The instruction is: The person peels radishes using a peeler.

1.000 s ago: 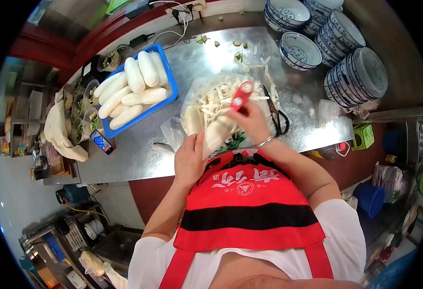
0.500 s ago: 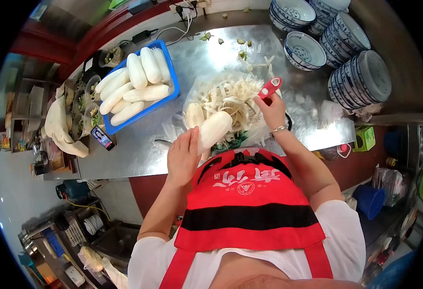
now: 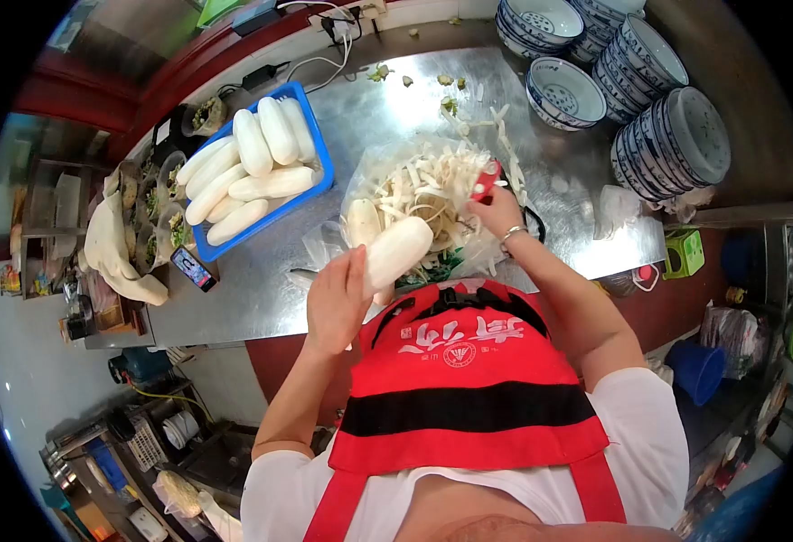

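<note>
My left hand (image 3: 337, 303) is closed around the lower end of a smooth white daikon radish (image 3: 400, 251), which slants up to the right. A red peeler (image 3: 486, 183) is gripped in my right hand (image 3: 499, 217), apart from the radish and over the right side of the peelings. Long pale peelings (image 3: 417, 188) lie heaped on a clear plastic bag (image 3: 356, 185) just beyond the radish. Another daikon (image 3: 361, 222) rests at the heap's left edge, partly covered by the one I hold.
A blue basket (image 3: 323, 144) of several white daikons stands to the left on the steel table (image 3: 261, 298), with a phone (image 3: 192, 268) near its corner. Stacked patterned bowls (image 3: 676, 144) occupy the back right. Radish tops (image 3: 449, 105) lie scattered at the back.
My right hand has moved slightly left and down, and the peeler has turned in it. My left hand still holds the radish in nearly the same place.
</note>
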Tool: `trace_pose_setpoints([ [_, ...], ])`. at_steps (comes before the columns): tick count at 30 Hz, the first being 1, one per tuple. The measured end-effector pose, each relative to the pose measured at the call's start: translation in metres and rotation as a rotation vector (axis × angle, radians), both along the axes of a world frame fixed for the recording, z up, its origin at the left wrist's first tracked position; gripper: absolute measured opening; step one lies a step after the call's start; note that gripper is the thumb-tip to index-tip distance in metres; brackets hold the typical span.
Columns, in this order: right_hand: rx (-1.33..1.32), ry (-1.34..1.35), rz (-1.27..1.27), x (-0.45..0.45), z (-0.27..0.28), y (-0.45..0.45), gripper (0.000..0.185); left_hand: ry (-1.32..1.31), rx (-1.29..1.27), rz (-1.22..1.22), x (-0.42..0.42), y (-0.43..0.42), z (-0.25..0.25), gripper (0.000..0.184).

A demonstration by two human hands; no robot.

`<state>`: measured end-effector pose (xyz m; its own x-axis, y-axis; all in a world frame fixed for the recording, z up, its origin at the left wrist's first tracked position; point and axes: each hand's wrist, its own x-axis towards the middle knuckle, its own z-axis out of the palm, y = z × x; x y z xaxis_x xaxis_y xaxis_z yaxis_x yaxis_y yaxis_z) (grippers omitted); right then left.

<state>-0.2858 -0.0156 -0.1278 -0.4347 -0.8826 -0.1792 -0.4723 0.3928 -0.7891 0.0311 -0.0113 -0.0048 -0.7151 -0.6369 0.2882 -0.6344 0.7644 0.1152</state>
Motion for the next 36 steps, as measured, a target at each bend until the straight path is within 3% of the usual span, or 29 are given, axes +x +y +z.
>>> trace_pose_setpoints([
  [1,0.009,-0.028,-0.018,-0.01,-0.006,0.004,0.024,-0.002,0.006,0.007,-0.002,0.002,0.003,0.064],
  [3,-0.098,-0.117,-0.083,-0.014,-0.005,0.004,0.024,0.228,0.44,0.165,-0.009,-0.001,0.012,0.067],
  [5,-0.215,-0.187,-0.21,-0.01,0.029,0.001,0.025,0.339,0.506,0.077,-0.007,-0.003,-0.004,0.07],
  [7,-0.308,-0.229,-0.191,-0.005,0.041,0.0,0.024,0.957,1.52,0.343,-0.017,0.006,-0.004,0.069],
  [8,-0.339,-0.351,-0.182,-0.001,0.049,0.001,0.023,1.089,1.791,0.26,-0.013,0.007,-0.019,0.062],
  [9,-0.371,-0.473,-0.169,0.005,0.061,0.002,0.023,1.086,1.789,0.259,-0.014,0.007,-0.022,0.062],
  [11,-0.378,-0.554,-0.137,0.016,0.09,0.005,0.023,1.352,2.173,0.248,-0.021,0.01,-0.026,0.059],
  [13,-0.386,-0.633,-0.102,0.03,0.113,0.007,0.024,1.307,2.103,0.263,-0.027,0.011,-0.026,0.06],
  [16,-0.382,-0.802,0.146,0.057,0.127,0.01,0.03,1.374,2.054,0.291,-0.032,0.012,-0.029,0.058],
  [17,-0.346,-0.823,0.225,0.065,0.126,0.012,0.031,1.277,1.994,0.28,-0.031,0.013,-0.028,0.057],
  [18,-0.38,-0.682,0.291,0.073,0.127,0.011,0.032,1.183,1.931,0.268,-0.031,0.014,-0.028,0.057],
  [21,-0.284,-0.603,0.331,0.072,0.139,0.007,0.028,1.15,1.922,0.282,-0.029,0.017,-0.021,0.055],
  [25,-0.378,-0.791,0.207,0.07,0.124,0.003,0.028,1.142,1.881,0.283,-0.028,0.019,-0.004,0.056],
  [26,-0.355,-0.664,0.211,0.065,0.122,0.002,0.026,1.125,1.88,0.317,-0.027,0.02,-0.004,0.056],
  [30,-0.318,-0.738,0.192,0.063,0.114,0.001,0.024,1.105,1.895,0.43,-0.025,0.025,-0.005,0.058],
  [36,-0.214,-0.716,0.143,0.055,0.099,0.0,0.024,1.082,2.057,0.317,-0.017,0.024,-0.014,0.061],
])
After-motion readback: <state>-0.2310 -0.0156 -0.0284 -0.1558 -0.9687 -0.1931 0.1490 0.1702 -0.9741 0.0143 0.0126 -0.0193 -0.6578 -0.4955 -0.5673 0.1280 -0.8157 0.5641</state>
